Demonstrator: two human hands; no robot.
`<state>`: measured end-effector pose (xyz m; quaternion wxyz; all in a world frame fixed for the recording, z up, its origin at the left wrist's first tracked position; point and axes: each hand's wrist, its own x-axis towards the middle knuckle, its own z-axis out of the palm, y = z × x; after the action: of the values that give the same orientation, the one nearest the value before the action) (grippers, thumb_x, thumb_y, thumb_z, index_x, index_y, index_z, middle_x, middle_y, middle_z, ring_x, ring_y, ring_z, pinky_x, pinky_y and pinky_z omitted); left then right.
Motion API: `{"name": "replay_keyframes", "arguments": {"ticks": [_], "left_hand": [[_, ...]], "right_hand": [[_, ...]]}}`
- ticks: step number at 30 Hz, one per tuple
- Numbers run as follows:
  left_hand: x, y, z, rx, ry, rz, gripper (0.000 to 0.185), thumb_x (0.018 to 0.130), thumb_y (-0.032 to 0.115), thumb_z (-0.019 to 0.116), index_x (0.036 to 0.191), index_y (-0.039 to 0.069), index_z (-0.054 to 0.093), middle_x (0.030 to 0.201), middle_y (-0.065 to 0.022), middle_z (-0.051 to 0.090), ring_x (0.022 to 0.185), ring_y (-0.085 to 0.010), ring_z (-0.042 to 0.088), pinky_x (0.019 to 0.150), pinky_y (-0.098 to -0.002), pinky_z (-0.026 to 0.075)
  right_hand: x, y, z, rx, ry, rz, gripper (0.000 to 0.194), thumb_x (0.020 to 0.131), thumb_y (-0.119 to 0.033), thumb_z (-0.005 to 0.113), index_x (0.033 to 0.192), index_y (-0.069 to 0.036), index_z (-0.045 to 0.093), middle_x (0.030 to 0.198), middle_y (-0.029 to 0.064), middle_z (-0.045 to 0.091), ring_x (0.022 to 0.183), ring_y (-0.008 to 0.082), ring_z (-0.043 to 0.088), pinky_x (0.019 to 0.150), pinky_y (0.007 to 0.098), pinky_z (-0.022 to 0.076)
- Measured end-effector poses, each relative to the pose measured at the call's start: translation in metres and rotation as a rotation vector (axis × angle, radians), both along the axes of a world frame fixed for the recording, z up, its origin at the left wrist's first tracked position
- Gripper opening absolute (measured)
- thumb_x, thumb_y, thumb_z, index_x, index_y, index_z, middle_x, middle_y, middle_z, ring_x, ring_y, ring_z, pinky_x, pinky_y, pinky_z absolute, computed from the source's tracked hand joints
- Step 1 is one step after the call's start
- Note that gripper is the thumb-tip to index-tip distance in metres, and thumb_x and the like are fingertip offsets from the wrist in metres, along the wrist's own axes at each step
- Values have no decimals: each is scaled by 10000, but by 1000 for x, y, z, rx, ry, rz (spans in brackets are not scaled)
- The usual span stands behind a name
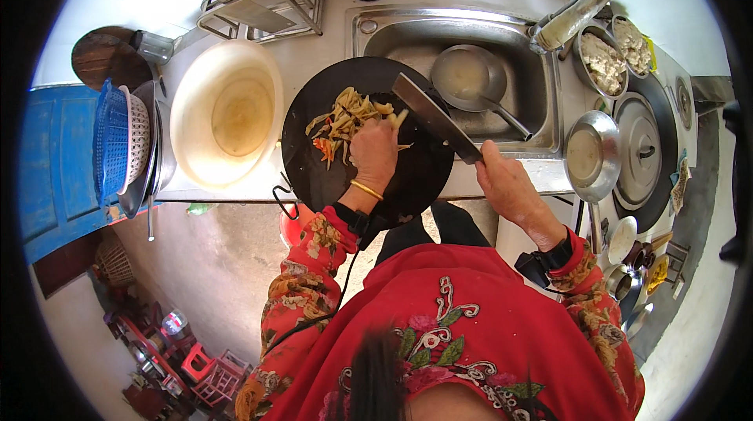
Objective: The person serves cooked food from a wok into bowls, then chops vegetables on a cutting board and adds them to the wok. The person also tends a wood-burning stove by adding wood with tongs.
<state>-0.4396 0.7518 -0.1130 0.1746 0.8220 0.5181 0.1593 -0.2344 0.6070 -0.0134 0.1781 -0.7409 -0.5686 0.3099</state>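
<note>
A round black cutting board [317,180] lies before me, overlapping the sink's near left corner. On it sits a pile of pale yellow-green shredded vegetables [347,109], with orange-red pieces [323,147] at its lower left. My left hand [376,147], fingers curled down, grips vegetables at the pile's right side; the fingertips are partly hidden. A pale piece [400,119] sticks out beyond the knuckles. In my right hand [512,189] is the handle of a cleaver [435,118]. Its blade slants up and left above the board's right part, apart from the left hand.
Behind the board, a steel sink [406,33] holds a ladle [470,77] with cloudy liquid. A cream basin [226,115] stands left, before a knife rack [259,3]. Right are a second ladle [591,153], a lidded pot [641,150] and bowls of pale food [603,62].
</note>
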Motion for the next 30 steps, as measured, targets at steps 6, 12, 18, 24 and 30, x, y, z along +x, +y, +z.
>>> {"name": "replay_keyframes", "arguments": {"ticks": [6, 12, 18, 24, 30], "left_hand": [[-6, -10, 9, -18, -206, -10, 150, 797, 136, 771, 917, 60, 723, 878, -143, 656, 826, -355, 657, 691, -449, 510], [-2, -13, -1, 18, -137, -20, 122, 808, 106, 742, 906, 39, 712, 867, -154, 644, 799, -375, 653, 692, -456, 517], [1, -12, -15, 86, -142, -74, 72, 826, 90, 674, 847, 26, 698, 841, -166, 623, 756, -384, 651, 678, -458, 529], [-6, -6, -8, 29, -54, 3, 85, 794, 90, 705, 863, 49, 732, 862, -159, 663, 783, -380, 661, 691, -464, 525], [-17, -7, 4, 61, -92, 10, 78, 828, 131, 716, 848, 56, 713, 827, -144, 643, 807, -362, 648, 715, -449, 513]], "right_hand": [[0, -7, -7, -37, -39, 105, 129, 955, -76, 519, 984, -11, 412, 712, 274, 602, 719, 509, 601, 624, 581, 461], [-4, -19, -22, -78, -173, 262, 144, 896, -23, 532, 1002, -13, 435, 730, 212, 631, 714, 438, 648, 632, 524, 510], [-24, -11, -36, -95, -215, 240, 194, 873, -7, 543, 1029, 4, 429, 753, 212, 644, 751, 415, 662, 631, 507, 520], [-24, -11, -41, -127, -173, 247, 200, 895, -39, 515, 1054, 38, 421, 771, 254, 651, 756, 458, 651, 647, 542, 510], [-22, -29, -26, -175, -28, 85, 174, 931, -69, 545, 1019, 1, 413, 732, 278, 625, 737, 510, 616, 650, 591, 468]]}}
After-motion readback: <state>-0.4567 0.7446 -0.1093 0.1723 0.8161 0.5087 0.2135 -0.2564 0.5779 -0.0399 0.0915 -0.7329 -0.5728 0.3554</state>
